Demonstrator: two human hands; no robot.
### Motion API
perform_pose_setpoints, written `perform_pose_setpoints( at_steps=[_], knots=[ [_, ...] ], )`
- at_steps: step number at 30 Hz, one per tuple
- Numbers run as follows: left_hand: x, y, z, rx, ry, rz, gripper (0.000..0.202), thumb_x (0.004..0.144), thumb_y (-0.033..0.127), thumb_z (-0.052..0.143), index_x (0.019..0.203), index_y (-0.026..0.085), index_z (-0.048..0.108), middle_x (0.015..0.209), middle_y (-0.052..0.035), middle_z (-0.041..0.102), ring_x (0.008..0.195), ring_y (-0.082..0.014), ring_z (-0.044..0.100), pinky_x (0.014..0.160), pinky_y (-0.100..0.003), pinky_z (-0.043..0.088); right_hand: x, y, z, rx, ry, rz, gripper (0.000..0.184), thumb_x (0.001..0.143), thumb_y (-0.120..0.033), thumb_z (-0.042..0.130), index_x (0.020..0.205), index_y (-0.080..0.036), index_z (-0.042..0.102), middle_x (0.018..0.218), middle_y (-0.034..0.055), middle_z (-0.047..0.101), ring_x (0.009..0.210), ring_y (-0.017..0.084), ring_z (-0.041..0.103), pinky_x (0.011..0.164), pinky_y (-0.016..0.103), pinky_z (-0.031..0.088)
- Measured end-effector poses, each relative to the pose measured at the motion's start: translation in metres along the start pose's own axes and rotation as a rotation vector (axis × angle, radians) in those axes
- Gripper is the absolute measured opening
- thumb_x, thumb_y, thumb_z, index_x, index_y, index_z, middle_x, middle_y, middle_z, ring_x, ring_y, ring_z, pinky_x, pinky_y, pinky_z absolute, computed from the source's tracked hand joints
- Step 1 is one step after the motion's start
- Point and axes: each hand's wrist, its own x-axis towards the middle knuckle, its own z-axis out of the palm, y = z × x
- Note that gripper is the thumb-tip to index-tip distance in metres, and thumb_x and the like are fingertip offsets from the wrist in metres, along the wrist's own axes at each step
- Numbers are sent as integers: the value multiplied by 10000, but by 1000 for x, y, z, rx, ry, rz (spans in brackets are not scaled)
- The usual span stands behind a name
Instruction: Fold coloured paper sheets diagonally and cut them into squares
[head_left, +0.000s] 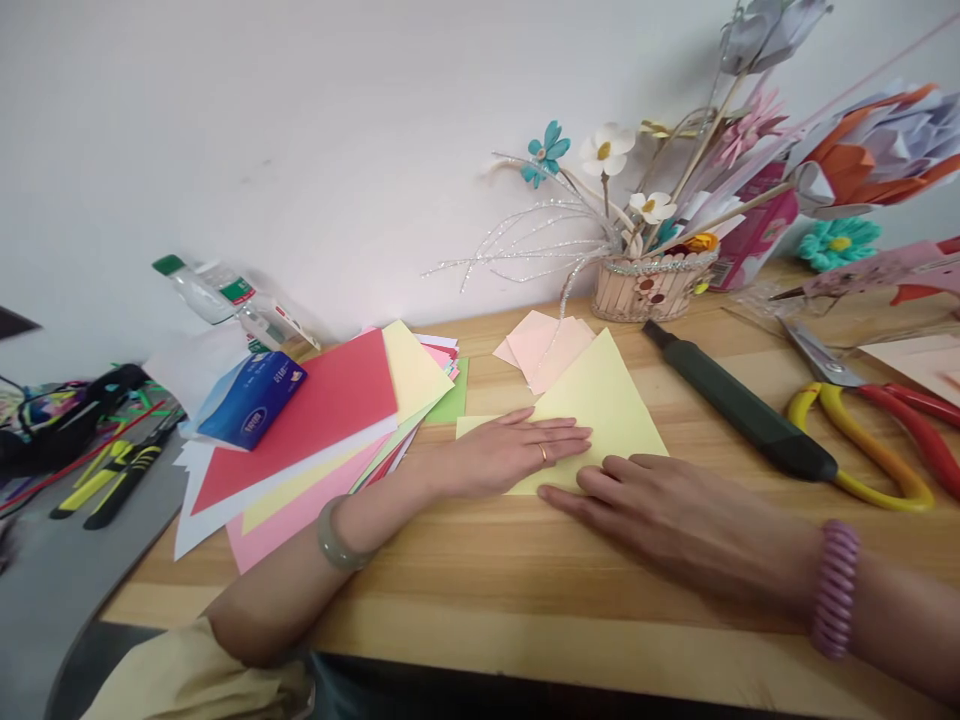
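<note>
A sheet of yellow paper (607, 400) lies folded on the wooden table, one corner pointing away from me. My left hand (517, 450) lies flat on it, fingers stretched to the right and pressed together on the surface. At the near edge of the sheet is my right hand (645, 500), with its fingers curled and its thumb along the edge. The curled fingers partly hide the paper's near right edge. Just behind the sheet lie light pink paper pieces (544, 345).
A stack of coloured paper (315, 410) and a blue tissue pack (255, 400) lie left. To the right are a dark green pen-shaped tool (750, 405) and scissors (832, 400). A flower basket (652, 285) stands by the wall; pliers (112, 475) lie far left.
</note>
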Motion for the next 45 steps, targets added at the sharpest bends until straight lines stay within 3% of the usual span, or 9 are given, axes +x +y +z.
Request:
perform_pose_setpoints(
  at_steps=[8,14,19,23,28,33,37,40,45],
  knots=[
    [-4,2,-12,-164,35,-71,367,975,167,317,1311,219,455,1397,1,433,1335,-68,289,1104,-250,190,8,3,2,-81,-41,-33,613,773,-86,498,1357,-151,324,916,51,607,577,177,584,439,325,371],
    [-15,7,-5,4,22,-112,431,987,264,315,1411,197,282,1491,-12,257,1383,-108,158,1124,-309,73,17,4,2,-101,-84,-11,624,782,-98,503,1367,-211,318,860,43,607,473,157,558,381,319,171],
    [-32,5,-4,73,-22,-189,476,994,286,261,1449,213,140,1517,-18,164,1396,-111,80,1126,-352,53,22,7,2,-77,-109,-21,643,785,-66,470,1384,-224,298,823,32,592,471,145,555,397,318,114],
    [-58,0,-7,178,-47,-277,520,989,278,290,1457,216,72,1519,-50,140,1397,-151,99,1120,-421,55,19,8,1,-53,-103,-24,667,777,-37,440,1398,-213,274,867,49,587,506,147,570,406,307,128],
    [-92,8,-11,304,-95,-151,448,997,228,265,1422,355,197,1495,31,232,1399,-165,76,1117,-472,2,17,7,2,-27,-79,-4,661,769,-23,433,1386,-219,300,850,41,576,504,150,564,406,294,147],
    [-113,25,-11,284,-98,-175,489,993,172,268,1444,296,130,1473,2,291,1387,-164,150,1126,-473,-13,13,6,9,-10,-39,31,698,743,-5,430,1389,-234,298,873,48,577,551,167,572,413,283,224],
    [-124,32,0,190,-17,-252,533,969,105,271,1449,287,126,1472,-20,288,1366,-150,227,1128,-394,179,6,1,6,9,-7,91,689,742,12,420,1371,-251,327,930,60,577,638,176,586,456,270,360],
    [-129,34,10,147,78,-273,609,912,33,298,1445,290,159,1456,-26,317,1345,-168,282,1092,-398,284,-7,-5,-1,34,11,153,586,778,-8,421,1322,-225,398,942,63,582,727,185,592,542,288,460],
    [-135,31,17,114,259,-286,580,846,10,329,1345,293,415,1354,-18,479,1228,-173,473,1002,-361,423,-56,7,-15,32,73,380,379,857,-53,333,1182,-147,504,982,87,596,894,176,589,744,278,489]
  ],
)
